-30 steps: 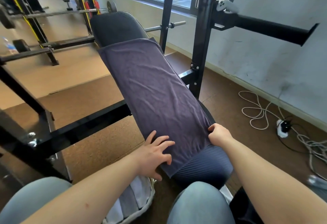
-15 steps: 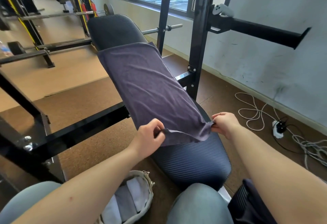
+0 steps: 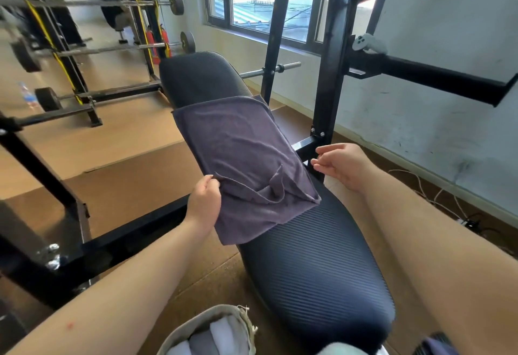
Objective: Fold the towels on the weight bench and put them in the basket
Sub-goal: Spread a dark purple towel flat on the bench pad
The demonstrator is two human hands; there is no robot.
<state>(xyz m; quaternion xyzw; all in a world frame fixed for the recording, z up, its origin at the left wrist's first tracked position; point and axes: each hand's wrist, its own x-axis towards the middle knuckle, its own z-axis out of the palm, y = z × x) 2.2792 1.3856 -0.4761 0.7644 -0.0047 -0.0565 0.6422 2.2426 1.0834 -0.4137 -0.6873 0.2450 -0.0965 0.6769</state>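
One towel (image 3: 241, 158) across ribbed bench (image 3: 316, 265)

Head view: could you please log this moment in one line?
towel: partly folded on bench | left hand: pinches towel edge | right hand: open, off towel

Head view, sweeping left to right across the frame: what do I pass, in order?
Water bottle on the floor → left hand, pinching the towel's left edge → towel → right hand, holding nothing → power strip by the wall.
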